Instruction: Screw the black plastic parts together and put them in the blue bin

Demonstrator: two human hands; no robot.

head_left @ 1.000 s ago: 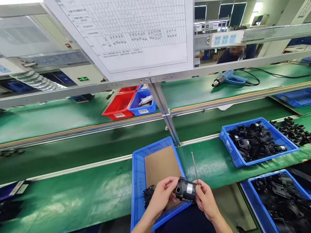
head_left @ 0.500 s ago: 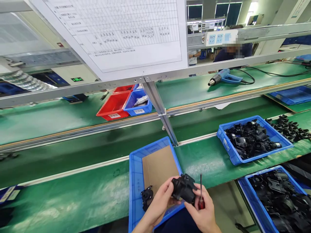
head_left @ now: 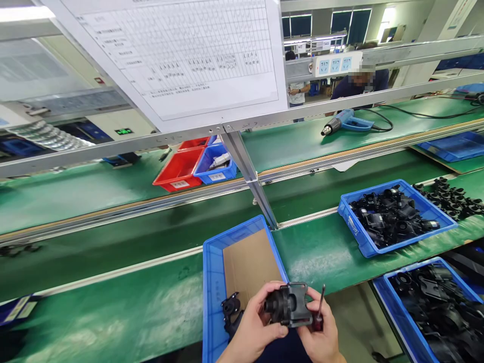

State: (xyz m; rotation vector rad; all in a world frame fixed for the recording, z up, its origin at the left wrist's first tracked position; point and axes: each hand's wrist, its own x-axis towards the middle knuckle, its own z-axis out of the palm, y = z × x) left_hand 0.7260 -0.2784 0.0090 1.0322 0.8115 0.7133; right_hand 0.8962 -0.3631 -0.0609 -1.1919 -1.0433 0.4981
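A black plastic pump-like part (head_left: pixel 288 305) is held up over the near edge of a blue bin (head_left: pixel 214 282) lined with brown cardboard. My left hand (head_left: pixel 257 327) is closed round its left side, thumb under the round port. My right hand (head_left: pixel 321 335) grips its right side and also holds a small red-handled screwdriver (head_left: pixel 319 308), shaft pointing up. Another black part (head_left: pixel 231 306) lies in the bin just left of my left hand.
Two blue bins of black parts sit to the right (head_left: pixel 395 218) and lower right (head_left: pixel 434 302). A metal frame post (head_left: pixel 252 184) stands behind the cardboard-lined bin. Red (head_left: pixel 177 169) and blue (head_left: pixel 217 162) bins and a heat gun (head_left: pixel 346 121) lie beyond the conveyor, where a person stands.
The black part has been turned in my hands, from lying sideways with a label up to showing its bracket and round port. The screwdriver has dropped lower in my right hand.
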